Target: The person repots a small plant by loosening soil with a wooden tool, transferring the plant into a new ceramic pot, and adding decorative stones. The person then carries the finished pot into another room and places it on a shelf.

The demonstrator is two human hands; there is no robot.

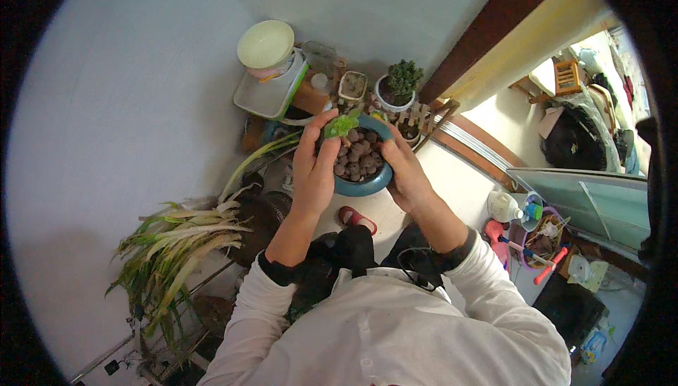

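Note:
Between both hands I hold a blue glazed plant pot (365,189) in front of my body. Round brown clay pebbles (360,158) fill its top. A small green succulent (343,124) leans at the pot's upper left rim, its short stem reaching down to the pebbles. My left hand (316,166) grips the pot's left side, with the thumb close to the succulent. On the opposite side my right hand (405,169) wraps the rim, thumb on top. The pot's underside and most of my fingertips are hidden.
Ahead stands a shelf with a white pot holding a bushy plant (402,81), a square pot (353,85) and a pale green bowl (266,44). A long-leaved plant (185,237) droops at left. To the right are a sliding-door track (476,142), a white jug (503,207) and a basket (543,232).

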